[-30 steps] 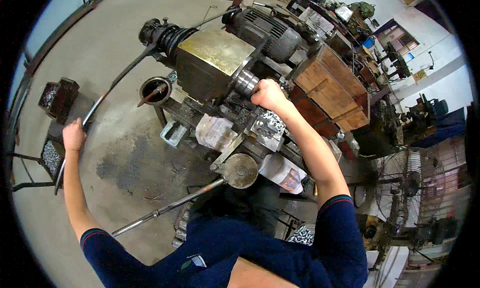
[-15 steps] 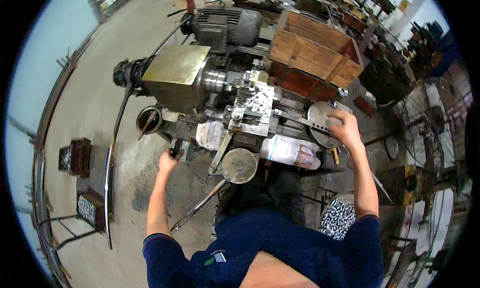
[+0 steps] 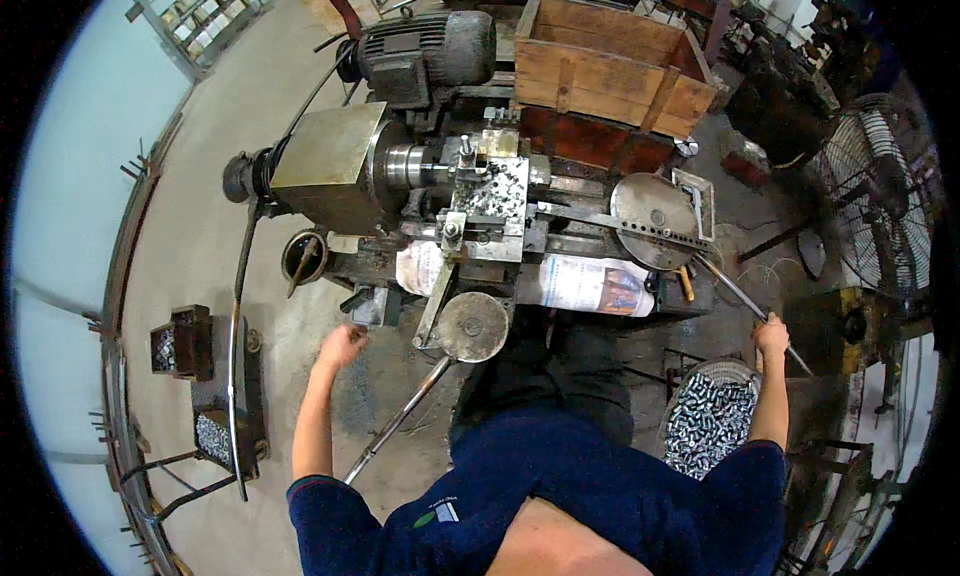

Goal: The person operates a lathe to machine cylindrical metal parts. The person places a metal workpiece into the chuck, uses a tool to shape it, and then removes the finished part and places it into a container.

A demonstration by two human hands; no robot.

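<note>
My right hand (image 3: 772, 336) is wrapped round a long metal lever (image 3: 735, 291) that slants out from the round plate (image 3: 650, 221) at the lathe's right end. My left hand (image 3: 345, 346) hangs just below a small metal box (image 3: 375, 304) at the lathe's front left. Its fingers are curled together, and anything inside them is hidden. Between my hands stands the small lathe, its shiny chuck (image 3: 403, 166) facing a cross slide (image 3: 492, 201) strewn with metal chips. A second round plate (image 3: 472, 328) with a long bar (image 3: 400, 421) sits at the near side.
A basket (image 3: 668, 426) of small metal pieces stands by my right forearm. Behind the lathe are a wooden crate (image 3: 590, 76) and a motor (image 3: 430, 51). Boxes of parts (image 3: 182, 341) stand left, near an upright rod (image 3: 235, 376). A floor fan (image 3: 875, 196) is far right.
My right hand has left the round plate and moved down and right onto the lever. My left hand has drawn back slightly from the metal box. The view has shifted a little.
</note>
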